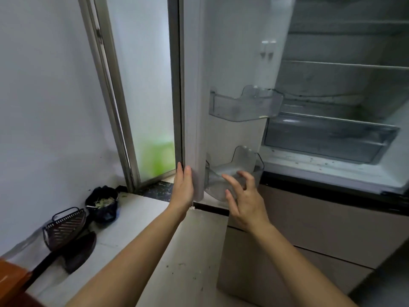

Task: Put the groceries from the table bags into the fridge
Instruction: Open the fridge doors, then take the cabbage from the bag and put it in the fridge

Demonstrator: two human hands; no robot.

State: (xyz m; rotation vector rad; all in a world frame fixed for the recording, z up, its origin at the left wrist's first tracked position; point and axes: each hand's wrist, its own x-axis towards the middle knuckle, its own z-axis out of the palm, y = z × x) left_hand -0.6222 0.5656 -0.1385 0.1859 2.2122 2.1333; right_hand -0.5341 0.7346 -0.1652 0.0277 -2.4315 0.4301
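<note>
Fingers of the right hand spread, empty, before the fridge door's lowest bin.

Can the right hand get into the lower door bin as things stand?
Probably yes. The right hand is open, right in front of the lower door bin; the fridge door is open and nothing blocks the way.

1. The pale tiled floor carries a dark bowl of greenish scraps near the wall.
2. A dark wire basket sits just beside the bowl.
3. A dark flat pan lies below the basket, touching it.
</note>
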